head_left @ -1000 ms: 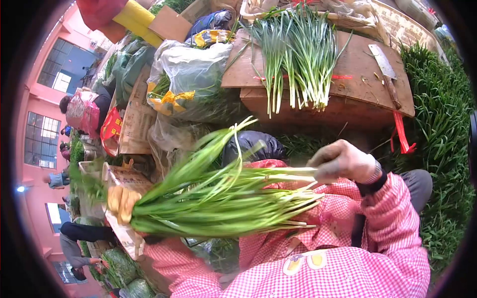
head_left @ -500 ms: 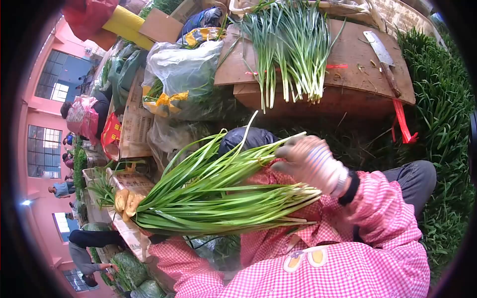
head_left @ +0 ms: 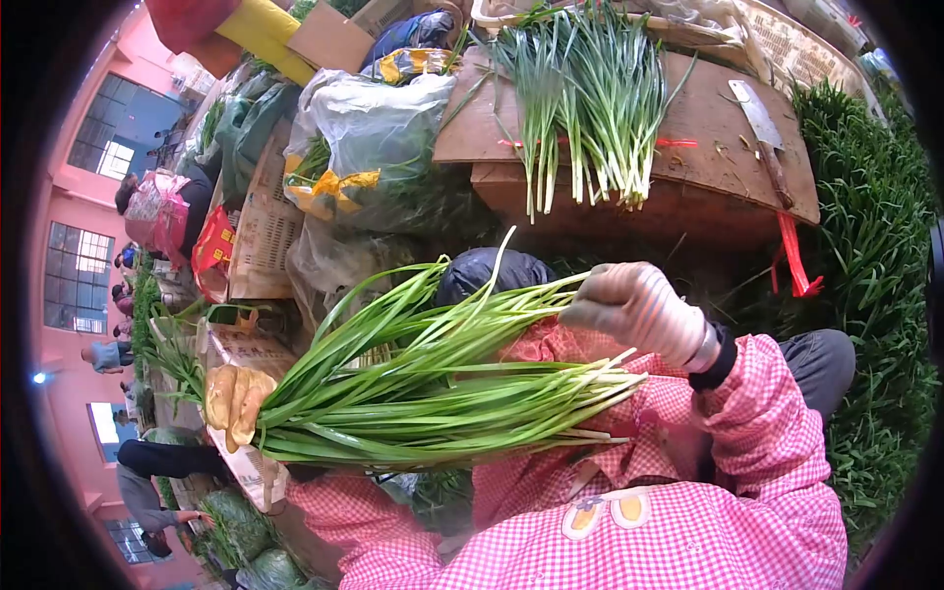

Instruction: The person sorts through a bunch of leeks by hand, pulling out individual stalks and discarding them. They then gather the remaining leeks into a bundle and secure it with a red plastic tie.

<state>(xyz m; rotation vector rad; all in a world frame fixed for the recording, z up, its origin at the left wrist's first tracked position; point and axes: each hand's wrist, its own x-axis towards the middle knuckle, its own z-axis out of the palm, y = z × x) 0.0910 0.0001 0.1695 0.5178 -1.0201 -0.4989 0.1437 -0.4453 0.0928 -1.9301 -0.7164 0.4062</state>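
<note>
My left grip [head_left: 236,405] clamps green stalks [head_left: 413,418] across my lap [head_left: 674,393]; my right grip [head_left: 639,310] pinches some by their ends. A plastic bag of greens [head_left: 383,118] crowds the left of the worktop [head_left: 713,157]; another bunch [head_left: 610,98] overhangs its near edge, a knife [head_left: 762,133] lies toward its right.

Two gloved hands [head_left: 639,311], one held bunch of leafy green stalks [head_left: 433,398], one wooden-handled cleaver [head_left: 759,120], one black plastic bag [head_left: 482,275], two oval garment patches [head_left: 582,521]

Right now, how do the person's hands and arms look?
Both sleeves are pink-and-white checked. The right hand wears a pale, striped glove with greyish fingers, then a wristband and black cuff. Whether the left hand is gloved, I cannot tell.
</note>
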